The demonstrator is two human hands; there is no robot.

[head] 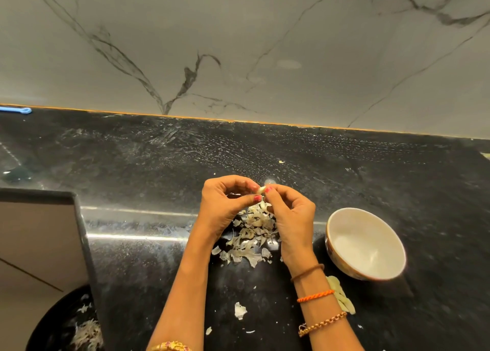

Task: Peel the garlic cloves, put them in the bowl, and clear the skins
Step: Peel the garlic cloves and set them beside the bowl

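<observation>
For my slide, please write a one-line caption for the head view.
Both hands, left hand and right hand, pinch a garlic clove above the skins, beside the white bowl.

Pale garlic clove (262, 189) above skin pile (252, 234); white bowl (342, 218) beside.

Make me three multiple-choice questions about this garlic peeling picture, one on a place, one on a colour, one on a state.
1. The bowl sits:
A. right of the skin pile
B. left of it
C. on it

2. The countertop is:
A. white
B. black
C. green

3. The garlic clove is:
A. in the bowl
B. lying on the countertop
C. pinched by the left hand and right hand

Answers: 1 A, the bowl stands beside the right wrist; 2 B, dark speckled stone; 3 C, fingertips of both meet on it.
</observation>
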